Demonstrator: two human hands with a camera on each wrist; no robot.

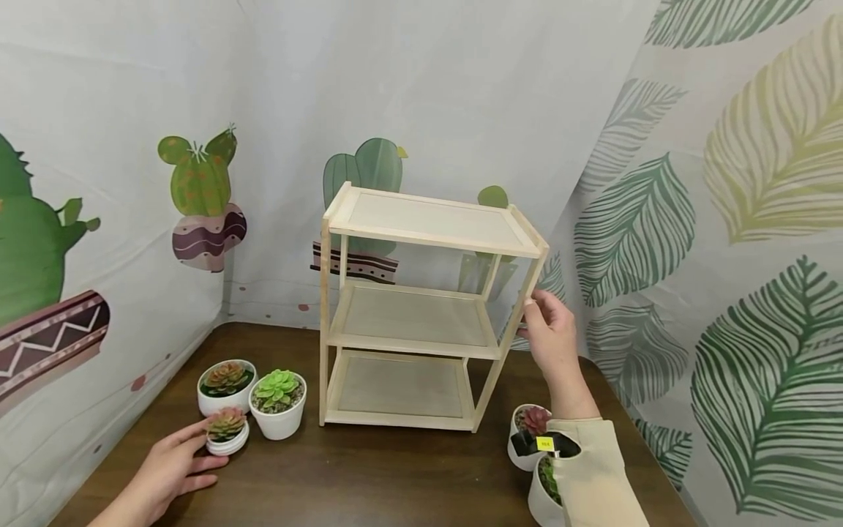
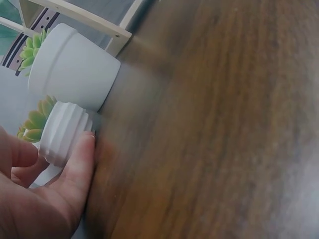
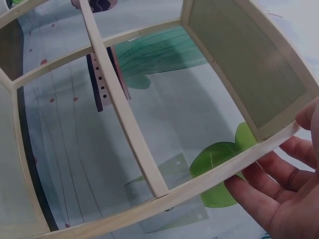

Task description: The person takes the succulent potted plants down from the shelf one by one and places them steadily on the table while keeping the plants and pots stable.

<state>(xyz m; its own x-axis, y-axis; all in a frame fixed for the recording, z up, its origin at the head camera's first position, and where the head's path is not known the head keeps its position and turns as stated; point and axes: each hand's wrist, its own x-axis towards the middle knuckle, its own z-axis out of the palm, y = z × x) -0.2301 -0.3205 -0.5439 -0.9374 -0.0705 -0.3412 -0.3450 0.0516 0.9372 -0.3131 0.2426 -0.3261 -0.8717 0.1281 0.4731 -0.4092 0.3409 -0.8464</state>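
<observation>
A three-tier wooden shelf rack (image 1: 435, 219) stands on the table in the head view. My right hand (image 1: 553, 329) grips its right upright; the right wrist view has the thumb (image 3: 305, 115) on one side of the wood and fingers on the other. At the left, my left hand (image 1: 170, 468) holds a small ribbed white pot with a pinkish-green succulent (image 1: 227, 430), low over the tabletop. In the left wrist view, fingers and thumb lie around this small pot (image 2: 64, 133). Whether its base touches the table is unclear.
Behind the small pot stand a white pot with a reddish succulent (image 1: 227, 388) and one with a bright green succulent (image 1: 278, 406). Two more potted succulents (image 1: 523, 439) are beside the right forearm, partly covered by it. A printed curtain (image 1: 421, 88) hangs behind the brown table (image 1: 369, 476).
</observation>
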